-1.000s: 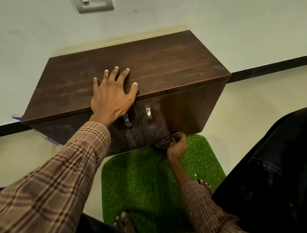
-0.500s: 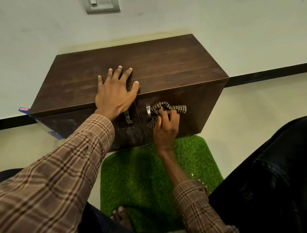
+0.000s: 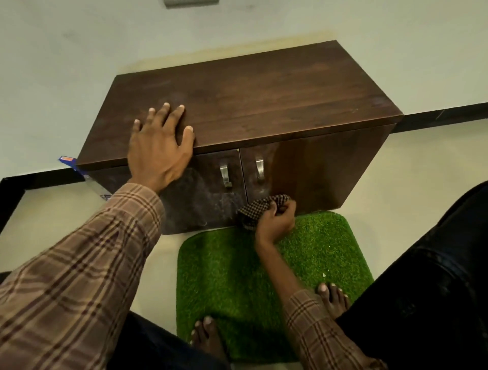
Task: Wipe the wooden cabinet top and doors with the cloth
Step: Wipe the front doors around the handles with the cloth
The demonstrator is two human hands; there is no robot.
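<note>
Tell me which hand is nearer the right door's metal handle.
Right. The right hand, gripping the checkered cloth, is just below the right door's metal handle; the left hand rests flat on the dark wooden cabinet top, farther left.

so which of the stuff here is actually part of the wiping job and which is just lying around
Part of the job:
- checked cloth, gripped by the right hand low on the right door
- cabinet top, with the left hand flat on it
- left door, dusty-looking

Just lying about:
- green grass mat
- blue packet beside the cabinet
- wall switch plate
</note>
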